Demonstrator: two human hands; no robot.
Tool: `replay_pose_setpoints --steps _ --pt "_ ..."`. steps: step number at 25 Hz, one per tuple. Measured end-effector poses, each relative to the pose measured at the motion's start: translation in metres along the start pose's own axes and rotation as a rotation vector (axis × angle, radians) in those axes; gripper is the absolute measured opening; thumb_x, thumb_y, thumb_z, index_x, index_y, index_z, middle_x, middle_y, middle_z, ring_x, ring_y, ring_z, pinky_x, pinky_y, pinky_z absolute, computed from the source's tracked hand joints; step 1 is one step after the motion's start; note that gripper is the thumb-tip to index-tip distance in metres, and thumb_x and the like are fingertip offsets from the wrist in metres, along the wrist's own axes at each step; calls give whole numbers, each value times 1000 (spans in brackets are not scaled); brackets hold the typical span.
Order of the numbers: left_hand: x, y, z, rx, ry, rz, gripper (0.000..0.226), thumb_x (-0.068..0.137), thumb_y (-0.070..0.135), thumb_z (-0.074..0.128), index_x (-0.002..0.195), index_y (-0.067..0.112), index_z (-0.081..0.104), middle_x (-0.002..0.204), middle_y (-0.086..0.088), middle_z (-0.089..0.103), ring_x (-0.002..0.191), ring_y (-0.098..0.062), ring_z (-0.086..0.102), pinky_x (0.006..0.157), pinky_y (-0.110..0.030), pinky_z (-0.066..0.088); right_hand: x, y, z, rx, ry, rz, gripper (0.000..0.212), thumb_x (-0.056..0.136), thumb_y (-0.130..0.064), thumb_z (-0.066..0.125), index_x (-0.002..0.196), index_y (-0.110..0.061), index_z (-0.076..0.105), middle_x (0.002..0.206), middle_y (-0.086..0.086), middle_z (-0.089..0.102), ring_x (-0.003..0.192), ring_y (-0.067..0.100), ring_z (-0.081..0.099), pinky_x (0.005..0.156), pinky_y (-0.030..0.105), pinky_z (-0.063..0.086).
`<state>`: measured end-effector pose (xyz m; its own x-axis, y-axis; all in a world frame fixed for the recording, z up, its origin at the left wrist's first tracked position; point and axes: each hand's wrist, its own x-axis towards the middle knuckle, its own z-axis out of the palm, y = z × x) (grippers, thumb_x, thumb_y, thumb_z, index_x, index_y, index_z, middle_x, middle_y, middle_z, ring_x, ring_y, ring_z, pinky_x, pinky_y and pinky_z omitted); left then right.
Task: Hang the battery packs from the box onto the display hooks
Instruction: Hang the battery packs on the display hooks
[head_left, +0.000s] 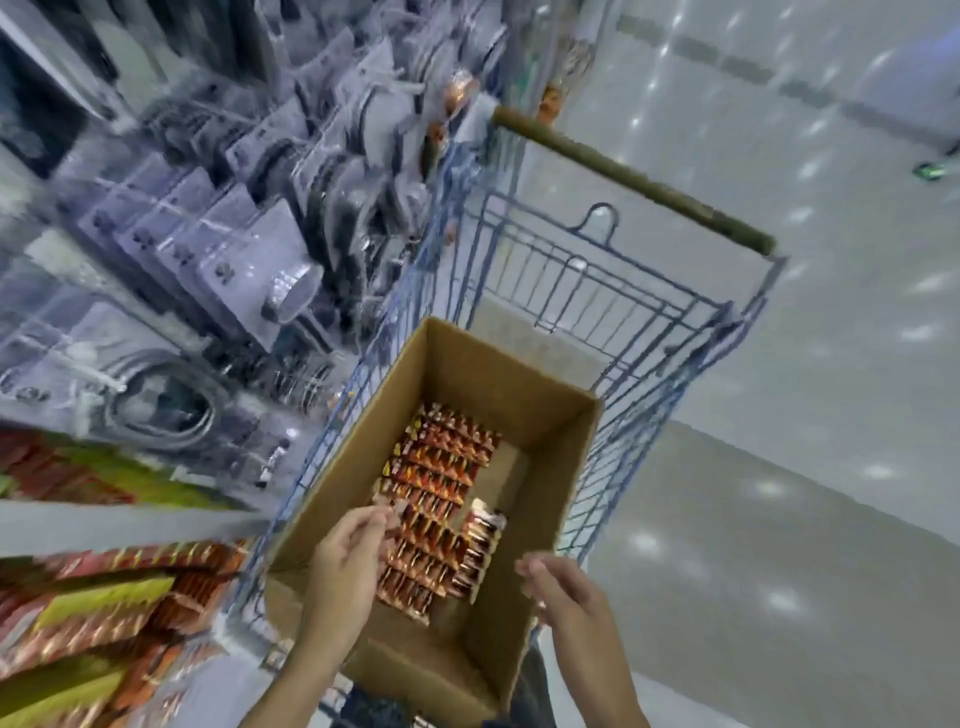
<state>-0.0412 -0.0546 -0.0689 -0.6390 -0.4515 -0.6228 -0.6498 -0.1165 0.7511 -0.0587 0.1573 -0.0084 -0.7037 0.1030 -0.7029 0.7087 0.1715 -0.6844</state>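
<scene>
Shop aisle (779, 467): left hand (349, 558) fingers (371, 519) pinch battery pack (397, 512); right hand (569, 587) relaxed.

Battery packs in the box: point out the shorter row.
The shorter row lies to the right of the long row, beside its near half; it holds far fewer packs.
</scene>
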Motion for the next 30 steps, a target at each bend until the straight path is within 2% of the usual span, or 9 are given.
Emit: replay_pose_setpoints --steps 2,7,10,14,16,18,22,26,30 --pt "14 -12 22 -8 55 -93 18 106 24 56 104 28 73 104 3 77 99 -24 72 90 -45 56 35 -21 -2 -75 -97 1 18 102 -28 60 94 -21 75 85 -15 75 92 7 67 77 25 45" --pt "77 -42 86 4 212 -316 18 104 26 55 115 22 69 111 -3 72 102 -24 67 86 -36 50 131 -54 5 -304 -298 -58 16 102 -32 58 97 -32 74 94 -23 73 94 -5 66 85 24 47" --pt "133 -74 124 11 342 -607 47 105 29 57 146 7 53 145 -13 58 132 -33 56 109 -43 45 172 -55 13 -394 -375 -65 16 102 -34 57 101 -33 73 99 -23 72 98 -5 65 96 29 50" --pt "184 -122 156 -82 431 -914 69 103 34 62 156 1 34 154 -21 46 136 -38 53 108 -44 48 203 -58 17 -432 -405 -39 17 100 -30 59 104 -27 75 102 -14 76 101 3 70 98 35 53" --pt "203 -139 165 -51 486 -982 93 96 40 70 160 -1 17 162 -24 31 144 -41 43 113 -47 42 215 -57 17 -441 -403 -25 16 98 -29 61 101 -26 77 102 -11 77 101 6 71 98 38 53" --pt "214 -147 172 -67 548 -997 102 90 34 78 160 2 10 164 -24 24 147 -41 38 116 -50 38 223 -55 17 -464 -390 -3 17 97 -30 61 99 -26 78 104 -10 78 102 8 71 99 39 52" --pt "207 -151 181 -30 572 -866 66 92 19 74 147 7 39 149 -20 49 132 -36 54 110 -47 48 229 -51 20 -542 -405 25 17 97 -31 61 102 -25 76 104 -12 77 102 8 71 100 40 52" --pt "172 -121 165 -125 605 -776 56 98 12 66 150 14 42 145 -14 52 138 -34 51 112 -43 43 226 -54 33 -579 -464 48 15 98 -34 62 104 -29 75 103 -14 76 104 6 69 98 34 50" --pt "92 -96 129 -361 633 -674 33 101 24 65 133 23 58 128 -1 68 115 -23 67 92 -36 52 243 -31 78 -748 -563 68 17 101 -25 61 117 -26 67 114 -11 68 113 8 61 95 28 43"
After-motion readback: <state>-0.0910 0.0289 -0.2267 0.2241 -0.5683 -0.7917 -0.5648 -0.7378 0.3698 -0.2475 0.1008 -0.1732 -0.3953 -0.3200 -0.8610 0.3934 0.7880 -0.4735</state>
